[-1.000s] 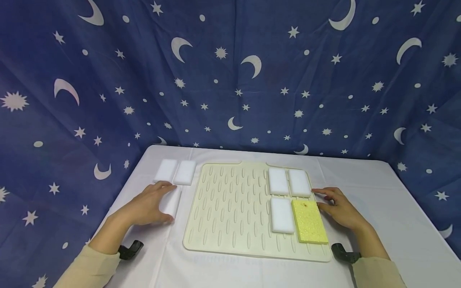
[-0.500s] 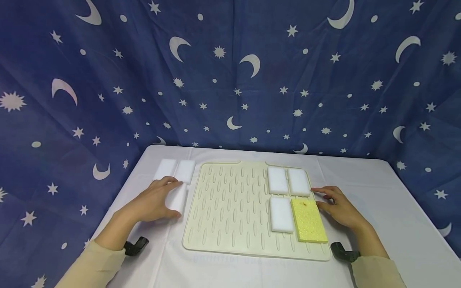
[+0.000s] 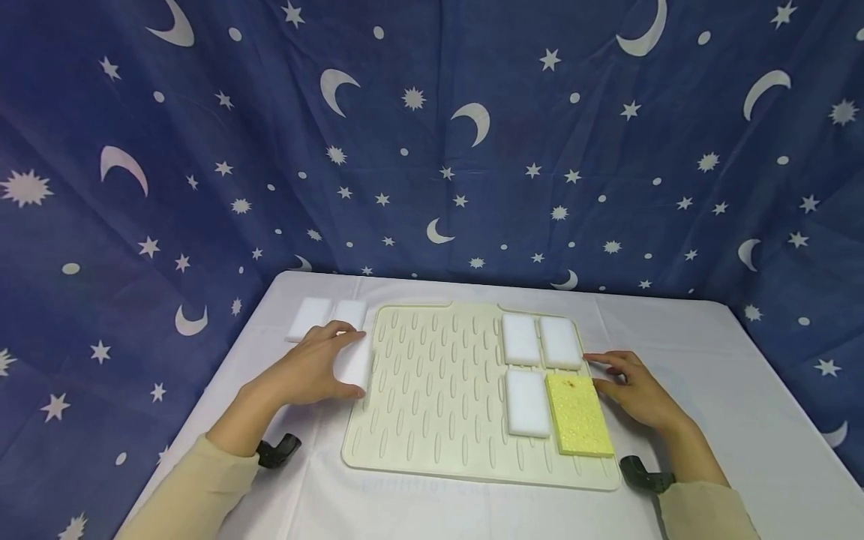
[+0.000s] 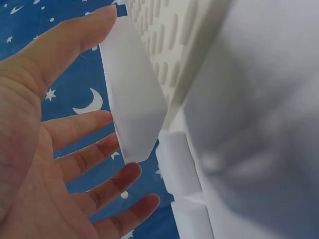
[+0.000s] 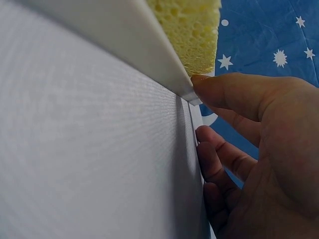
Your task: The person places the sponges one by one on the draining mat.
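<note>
White foam-like block (image 3: 354, 364) is sitting at the mat's (image 3: 432, 409) L edge, contact unclear; L hand (image 3: 307, 373) is pinching its near & far ends, fingers apart. Prob. light, soft, squashable, so opp. ends are needing only gentle pressure. R hand's (image 3: 637, 395) thumb is touching mat edge, fingers loosely bending.

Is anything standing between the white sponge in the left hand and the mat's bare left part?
Nothing visible stands between this white sponge and the bare part of the ridged mat; its four sponges lie farther right.

White-clothed table (image 3: 675, 330), ridged cream mat (image 3: 432, 390), two white blocks (image 3: 312, 318) beside it
</note>
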{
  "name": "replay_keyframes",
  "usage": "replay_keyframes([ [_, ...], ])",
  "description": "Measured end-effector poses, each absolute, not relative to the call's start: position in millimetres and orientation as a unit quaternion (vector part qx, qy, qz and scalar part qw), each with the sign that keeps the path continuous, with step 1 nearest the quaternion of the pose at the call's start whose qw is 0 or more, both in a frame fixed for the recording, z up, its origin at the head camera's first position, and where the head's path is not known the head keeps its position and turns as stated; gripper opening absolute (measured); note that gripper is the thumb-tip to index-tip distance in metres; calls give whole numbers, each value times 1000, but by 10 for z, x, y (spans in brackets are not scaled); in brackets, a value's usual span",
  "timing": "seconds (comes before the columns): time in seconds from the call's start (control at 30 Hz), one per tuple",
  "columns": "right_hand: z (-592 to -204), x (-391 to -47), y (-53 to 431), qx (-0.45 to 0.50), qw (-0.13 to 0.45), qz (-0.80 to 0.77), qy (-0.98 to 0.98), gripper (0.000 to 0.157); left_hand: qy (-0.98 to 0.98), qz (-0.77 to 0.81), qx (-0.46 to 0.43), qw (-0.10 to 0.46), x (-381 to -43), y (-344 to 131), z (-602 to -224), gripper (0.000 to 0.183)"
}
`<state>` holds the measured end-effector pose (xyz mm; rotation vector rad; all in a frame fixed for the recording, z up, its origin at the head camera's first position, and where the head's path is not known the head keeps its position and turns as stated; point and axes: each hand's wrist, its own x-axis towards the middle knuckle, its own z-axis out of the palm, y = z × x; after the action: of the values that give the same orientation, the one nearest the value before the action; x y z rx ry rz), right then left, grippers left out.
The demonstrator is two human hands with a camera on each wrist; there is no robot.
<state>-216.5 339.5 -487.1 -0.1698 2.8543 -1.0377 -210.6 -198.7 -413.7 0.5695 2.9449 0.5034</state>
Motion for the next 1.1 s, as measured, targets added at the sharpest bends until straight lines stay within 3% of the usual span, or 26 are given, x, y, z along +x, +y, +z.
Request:
replay_keyframes([
  [1.1, -4898, -2172, 3400, -51, 50, -343, 937, 52, 964, 151, 218, 34, -2405, -1305, -4146, 96],
])
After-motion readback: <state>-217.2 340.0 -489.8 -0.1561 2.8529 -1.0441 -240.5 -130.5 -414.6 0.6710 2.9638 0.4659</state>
